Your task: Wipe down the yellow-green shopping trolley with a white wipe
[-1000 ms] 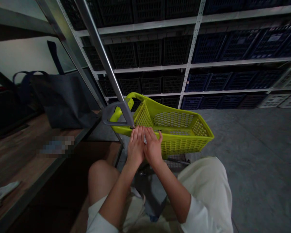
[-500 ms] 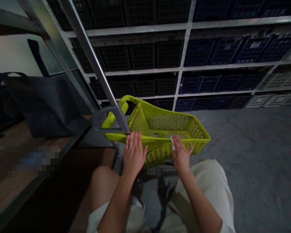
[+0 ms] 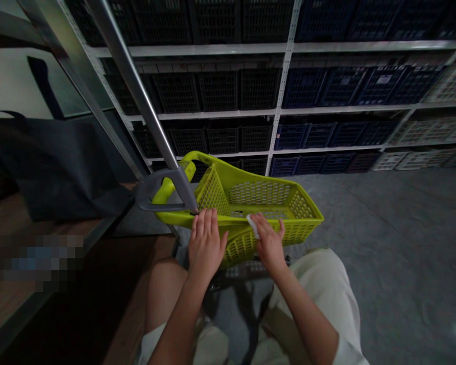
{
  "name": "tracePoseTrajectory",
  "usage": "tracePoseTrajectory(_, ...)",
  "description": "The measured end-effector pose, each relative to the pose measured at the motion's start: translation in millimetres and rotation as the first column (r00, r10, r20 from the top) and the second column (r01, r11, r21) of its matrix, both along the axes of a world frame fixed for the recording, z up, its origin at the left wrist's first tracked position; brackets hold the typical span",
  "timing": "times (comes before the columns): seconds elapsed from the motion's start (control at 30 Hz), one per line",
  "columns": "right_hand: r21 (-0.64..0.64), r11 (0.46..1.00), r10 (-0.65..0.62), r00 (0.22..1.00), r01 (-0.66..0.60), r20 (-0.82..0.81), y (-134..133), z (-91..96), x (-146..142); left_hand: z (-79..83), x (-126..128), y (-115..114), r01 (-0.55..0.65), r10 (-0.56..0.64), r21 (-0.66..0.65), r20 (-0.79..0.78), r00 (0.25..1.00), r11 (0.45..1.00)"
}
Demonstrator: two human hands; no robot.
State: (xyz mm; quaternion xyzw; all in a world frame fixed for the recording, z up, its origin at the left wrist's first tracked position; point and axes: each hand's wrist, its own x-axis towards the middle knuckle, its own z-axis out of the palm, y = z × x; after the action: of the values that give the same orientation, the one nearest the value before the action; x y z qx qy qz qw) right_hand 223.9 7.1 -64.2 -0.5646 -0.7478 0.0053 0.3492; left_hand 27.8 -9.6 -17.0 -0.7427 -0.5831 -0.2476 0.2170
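Note:
A lime-green plastic shopping cart basket point(image 3: 273, 221) with perforated sides stands across the space before my knees. My left hand point(image 3: 206, 243) lies on its near rim, fingers stretched out and holding nothing, just below the grey plastic bracket point(image 3: 163, 207) of the metal pole. Farther right along that rim, my right hand point(image 3: 269, 243) presses a small white wipe point(image 3: 253, 224) against the green plastic. Most of the wipe is hidden under the fingers. The cart's yellow-green handle point(image 3: 167, 187) loops out at the left, behind the bracket.
A metal pole point(image 3: 137, 86) rises slanting to the upper left. Shelving point(image 3: 277, 126) with black, blue and pale crates spans the back. On the left, a dark bag point(image 3: 61, 172) sits on a wooden bench point(image 3: 99, 223). Grey floor point(image 3: 399, 243) lies to the right.
My right hand has slid left along the rim with the wipe, closer to my left hand. My left hand stays in place on the rim. The view has shifted slightly.

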Motion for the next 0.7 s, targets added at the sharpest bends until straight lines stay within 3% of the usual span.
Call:
tracePoseTrajectory(0.1,0.031,0.988,-0.153,0.987,0.151,0.049,3,-18.7,45,0.4,4,0,-0.010,0.010,0.004,0.020,1.000,1.000)
tracePoseTrajectory(0.17,0.022,0.974,-0.228,0.973,0.227,0.034,4,-19.5,50,0.3,7,0,-0.010,0.011,-0.008,0.021,1.000,1.000)
tracePoseTrajectory(0.27,-0.050,0.969,-0.243,0.969,0.241,-0.041,3,-1.4,8,-1.6,9,1,0.000,0.000,-0.026,0.015,1.000,1.000)
tracePoseTrajectory(0.4,-0.038,0.997,0.062,0.990,-0.068,-0.130,-3,32.5,-80,-7.2,6,4,-0.004,0.004,-0.004,-0.007,1.000,1.000)
tracePoseTrajectory(0.5,-0.001,0.988,0.154,0.978,-0.156,-0.140,-7,38.2,-103,-7.6,1,3,-0.002,0.002,-0.002,-0.008,1.000,1.000)
tracePoseTrajectory(0.6,0.019,0.988,0.154,0.986,-0.153,-0.057,-7,22.0,-78,-3.7,-3,0,0.018,-0.017,-0.023,0.012,1.000,1.000)
tracePoseTrajectory(0.7,0.033,0.999,0.033,0.999,-0.033,0.011,-8,-3.3,-29,-1.0,-4,-2,0.013,-0.012,-0.021,0.024,1.000,1.000)
